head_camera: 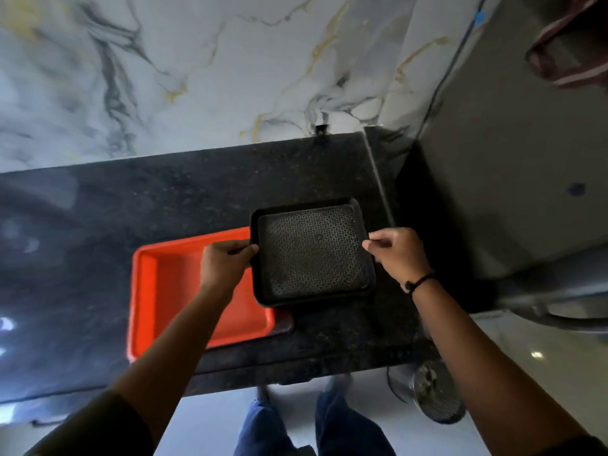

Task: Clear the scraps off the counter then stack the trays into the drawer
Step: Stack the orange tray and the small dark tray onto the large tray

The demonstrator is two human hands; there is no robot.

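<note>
A black tray point(312, 251) with a patterned bottom is held over the dark granite counter point(131, 199). My left hand point(223, 261) grips its left rim and my right hand point(398, 251) pinches its right rim. Its left part overlaps an orange tray point(164, 291) lying flat on the counter. My left forearm hides part of the orange tray. No scraps are visible on the counter.
A marble wall point(197, 77) rises behind the counter. A grey appliance point(510, 192) stands right of the counter's end. A metal mesh bin point(437, 393) sits on the floor below the counter's right corner. My legs point(296, 422) are near the counter's front edge.
</note>
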